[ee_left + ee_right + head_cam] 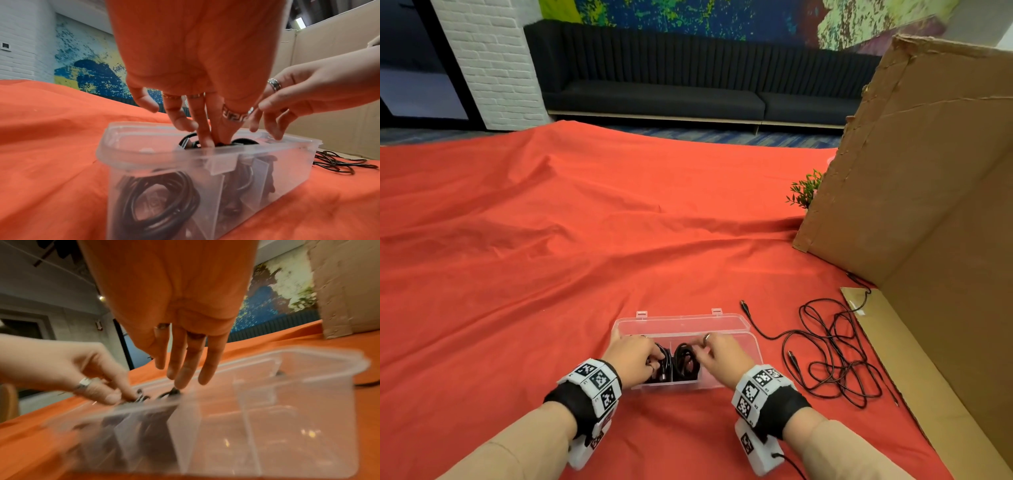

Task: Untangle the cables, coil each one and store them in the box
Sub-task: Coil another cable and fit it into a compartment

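Note:
A clear plastic box (753, 346) stands open on the red cloth, its lid tipped back. One coiled black cable (156, 203) fills the left compartment and a second coil (686, 363) sits in the middle one. The right compartment (287, 418) holds nothing. My left hand (650, 359) reaches down into the box, and its thumb and forefinger meet on the top of the left coil (139, 396). My right hand (180, 378) hangs over the middle coil with straight fingers, the tips touching it. A loose tangled black cable (840, 371) lies to the right of the box.
A large cardboard sheet (928, 171) stands upright at the right, with a flat cardboard piece (893, 342) along the table's right edge. A small green plant (806, 188) shows behind it. Red cloth (551, 257) covers the table to the left and beyond.

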Demonstrator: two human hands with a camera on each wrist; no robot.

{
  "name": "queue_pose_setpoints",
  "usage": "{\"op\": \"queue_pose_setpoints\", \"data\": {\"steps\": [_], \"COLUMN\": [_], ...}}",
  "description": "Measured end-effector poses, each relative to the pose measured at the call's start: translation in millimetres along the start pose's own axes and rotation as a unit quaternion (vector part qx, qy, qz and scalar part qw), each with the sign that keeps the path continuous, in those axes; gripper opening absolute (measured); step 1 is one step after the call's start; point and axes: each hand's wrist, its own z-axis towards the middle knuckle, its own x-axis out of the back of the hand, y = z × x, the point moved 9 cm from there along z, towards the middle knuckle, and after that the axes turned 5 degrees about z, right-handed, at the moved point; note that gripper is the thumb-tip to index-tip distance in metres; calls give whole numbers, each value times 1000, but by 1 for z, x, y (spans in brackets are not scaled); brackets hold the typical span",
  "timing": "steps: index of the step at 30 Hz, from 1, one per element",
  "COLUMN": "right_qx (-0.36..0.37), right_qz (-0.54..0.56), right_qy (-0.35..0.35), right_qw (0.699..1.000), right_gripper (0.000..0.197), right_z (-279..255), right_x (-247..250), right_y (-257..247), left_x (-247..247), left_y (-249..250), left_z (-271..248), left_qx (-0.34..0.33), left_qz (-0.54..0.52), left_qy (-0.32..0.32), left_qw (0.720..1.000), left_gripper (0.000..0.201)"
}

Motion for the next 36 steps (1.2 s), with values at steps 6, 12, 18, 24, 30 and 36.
{"op": "queue_pose_setpoints", "data": {"steps": [6, 12, 18, 24, 30, 36], "right_qx": [-126, -234, -247, -152, 114, 260], "right_qz": [-18, -159, -252, -357, -45, 35], "right_qy": [178, 98, 48, 101, 194, 263], "right_qw": [976, 954, 934, 916, 973, 929], "right_gripper": [30, 12, 37, 34, 17, 11], "right_z": [-1, 9, 21, 21, -13, -41], "right_x": [100, 98, 70, 88, 134, 148], "right_y": [72, 148, 174, 136, 12, -81], "left_x": [5, 17, 23, 30, 81, 105], "left_y": [-1, -2, -13, -23, 2, 75], "left_z": [1, 5, 9, 15, 18, 1], "left_qx": [7, 12, 21, 30, -26, -127], "left_qz": [-18, -15, -19, -57, -277, -518], "left_qy": [6, 12, 10, 22, 124, -55], "left_qw": [1000, 1000, 1000, 998, 953, 844], "left_gripper": [28, 26, 28, 27, 40, 28]}}
